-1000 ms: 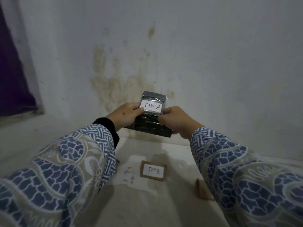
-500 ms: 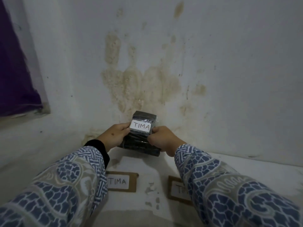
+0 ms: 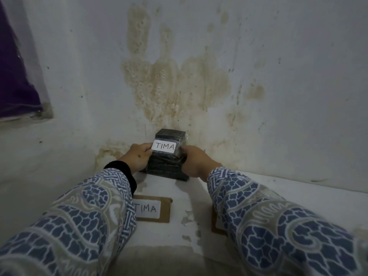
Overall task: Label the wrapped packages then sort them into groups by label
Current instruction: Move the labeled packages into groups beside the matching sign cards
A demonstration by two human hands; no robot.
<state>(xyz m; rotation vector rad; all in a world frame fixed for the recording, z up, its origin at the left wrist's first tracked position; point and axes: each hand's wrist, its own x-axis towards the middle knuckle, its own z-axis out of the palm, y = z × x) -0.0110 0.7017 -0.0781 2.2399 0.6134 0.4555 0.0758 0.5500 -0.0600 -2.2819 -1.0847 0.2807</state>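
A black plastic-wrapped package (image 3: 166,166) with a white label reading TIMA (image 3: 164,146) stands upright against the stained wall, its base at the white surface. My left hand (image 3: 137,156) grips its left side and my right hand (image 3: 196,162) grips its right side. In front of it lies a brown card with a white TIMA label (image 3: 151,209). A second brown card (image 3: 218,226) lies to the right, mostly hidden under my right sleeve.
The stained white wall (image 3: 179,86) rises directly behind the package. A ledge with a purple cloth (image 3: 14,76) is at the left. Flaked paint patches (image 3: 188,218) mark the white surface (image 3: 298,196) between the two cards.
Both hands have carried the package down and forward, from mid-air to the wall behind the TIMA card. The view has tilted down, bringing the TIMA card into sight.
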